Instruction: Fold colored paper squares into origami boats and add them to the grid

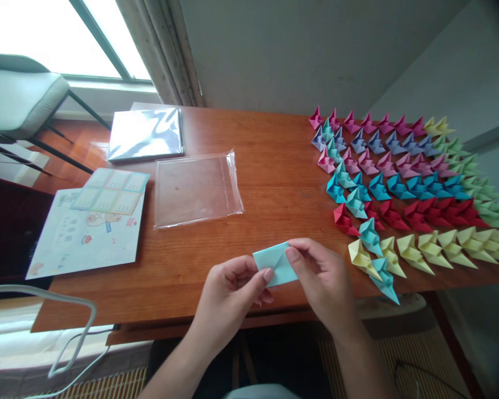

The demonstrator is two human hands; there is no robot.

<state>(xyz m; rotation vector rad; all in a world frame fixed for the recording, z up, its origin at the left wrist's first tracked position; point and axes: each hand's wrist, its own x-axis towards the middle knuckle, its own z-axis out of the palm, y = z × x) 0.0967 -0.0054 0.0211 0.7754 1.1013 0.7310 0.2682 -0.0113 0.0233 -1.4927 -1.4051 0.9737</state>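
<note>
A small folded sheet of light-blue origami paper [278, 267] is held above the front edge of the wooden table. My left hand [232, 293] pinches its lower left part, thumb on the near face and fingers behind. On the paper's right end, my right hand [322, 277] is closed, its thumb pressing near the top right corner. Creases run across the face of the paper. Just right of my right hand lie folded paper boats, among them a pale yellow one [362, 258] and a light-blue one [385, 280].
Rows of folded boats in pink, purple, blue [400, 187], red [393, 215], yellow and green cover the table's right side. A clear plastic sleeve [195, 191], a shiny wrapped pack [145, 133] and printed sheets [108, 238] lie left. A chair [23, 102] stands by the window.
</note>
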